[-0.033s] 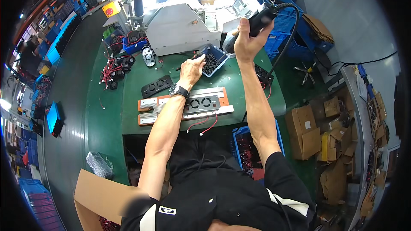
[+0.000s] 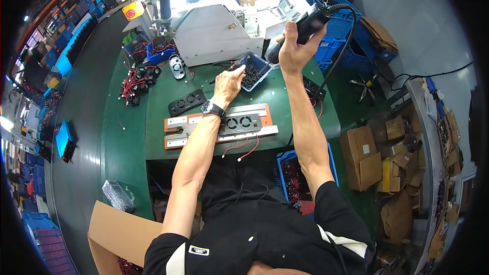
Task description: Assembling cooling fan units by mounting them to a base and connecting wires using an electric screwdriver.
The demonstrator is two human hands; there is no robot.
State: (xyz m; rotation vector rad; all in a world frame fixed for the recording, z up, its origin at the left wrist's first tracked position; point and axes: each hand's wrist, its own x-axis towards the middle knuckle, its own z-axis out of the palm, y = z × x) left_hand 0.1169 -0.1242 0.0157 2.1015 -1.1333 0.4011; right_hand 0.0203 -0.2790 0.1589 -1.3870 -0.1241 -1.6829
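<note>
My left hand [image 2: 229, 84], a watch on its wrist, reaches forward with its fingertips dipped into a small blue bin [image 2: 259, 65] of dark screws; whether it holds one is hidden. My right hand [image 2: 294, 46] is raised above the bench, wrapped around a black electric screwdriver [image 2: 315, 19] that hangs on a cable from above. On the green bench [image 2: 285, 107] in front of me lies an orange and white jig [image 2: 178, 123] carrying a black two-fan unit [image 2: 239, 122] with red wires trailing off its front.
A second black fan frame [image 2: 187, 103] lies left of my left hand. Several fans with red wires [image 2: 137, 82] are heaped at the far left. A grey machine [image 2: 214, 35] stands behind. A blue crate [image 2: 293, 173] sits under the bench; cardboard boxes [image 2: 364, 158] stand to the right.
</note>
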